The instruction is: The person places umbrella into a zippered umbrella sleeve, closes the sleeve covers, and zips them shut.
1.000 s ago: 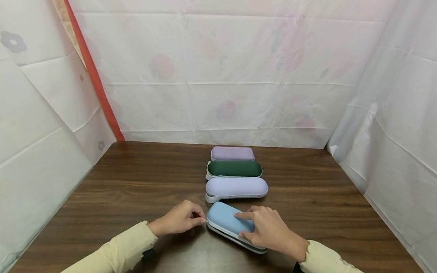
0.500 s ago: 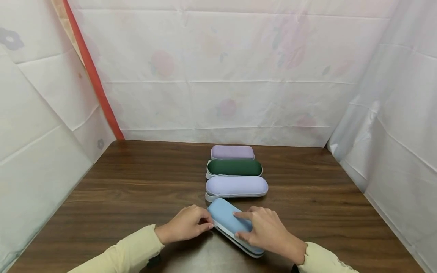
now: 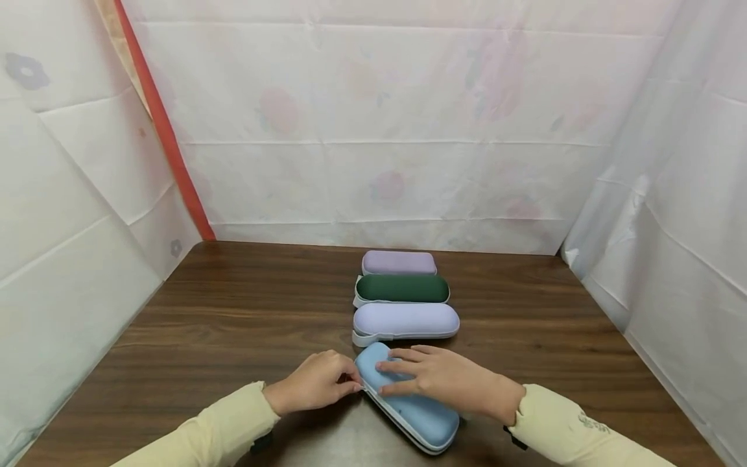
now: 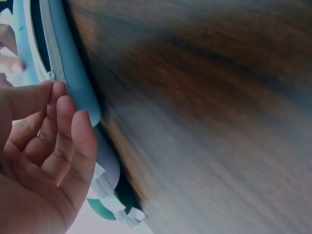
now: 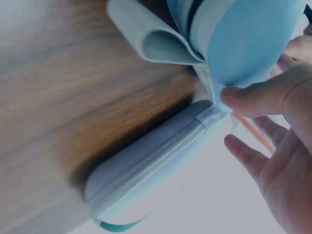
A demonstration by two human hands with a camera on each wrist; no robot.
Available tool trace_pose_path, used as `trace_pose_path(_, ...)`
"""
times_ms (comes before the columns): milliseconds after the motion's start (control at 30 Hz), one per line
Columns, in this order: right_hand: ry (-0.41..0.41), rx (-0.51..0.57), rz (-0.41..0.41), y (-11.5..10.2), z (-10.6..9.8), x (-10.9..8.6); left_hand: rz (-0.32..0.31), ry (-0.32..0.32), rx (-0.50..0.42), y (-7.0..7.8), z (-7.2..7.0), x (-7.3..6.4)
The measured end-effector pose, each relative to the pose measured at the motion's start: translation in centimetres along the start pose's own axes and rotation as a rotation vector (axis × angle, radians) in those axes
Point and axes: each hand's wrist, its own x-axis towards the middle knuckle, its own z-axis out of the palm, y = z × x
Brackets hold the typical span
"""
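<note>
A light blue zip case (image 3: 428,421) lies at a slant on the near part of the table. At its left end, my left hand (image 3: 315,384) pinches the small zipper pull (image 4: 51,76) between thumb and forefinger. The zip gapes on one side of the pull in the left wrist view, with a dark slit between its edges. My right hand (image 3: 446,379) rests on the lid, fingers stretched out across it. In the right wrist view, the thumb touches the blue case (image 5: 253,44), and a pale loop strap (image 5: 151,36) sticks out from its end.
Behind the blue case lie a lavender case (image 3: 405,320), a dark green case (image 3: 403,288) and a purple case (image 3: 399,262), in a row running back. The brown wooden table (image 3: 251,311) is enclosed by pale patterned sheets (image 3: 379,117).
My left hand has shifted a little right with the zipper pull. My right hand has slid toward the case's far left end, and the case has turned more steeply.
</note>
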Motion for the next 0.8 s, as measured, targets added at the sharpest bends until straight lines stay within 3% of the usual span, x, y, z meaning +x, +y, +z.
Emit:
trace_pose_path(133, -0.046, -0.097, -0.068, 0.1, -0.5, 0.4, -0.008, -0.005, 0.002, -0.1, 0.1, 0.2)
trace_pose_path(267, -0.067, -0.130, -0.073, 0.1, -1.0, 0.9, -0.014, 0.012, 0.009, -0.2, 0.2, 0.4)
trace_pose_path(700, -0.096, -0.024, -0.053, 0.6, -1.0, 1.1, 0.048, 0.047, 0.048, -0.3, 0.2, 0.9)
trace_pose_path(800, -0.087, -0.011, -0.053, 0.6, -0.9, 1.3, 0.044, 0.027, 0.034, -0.2, 0.3, 0.8)
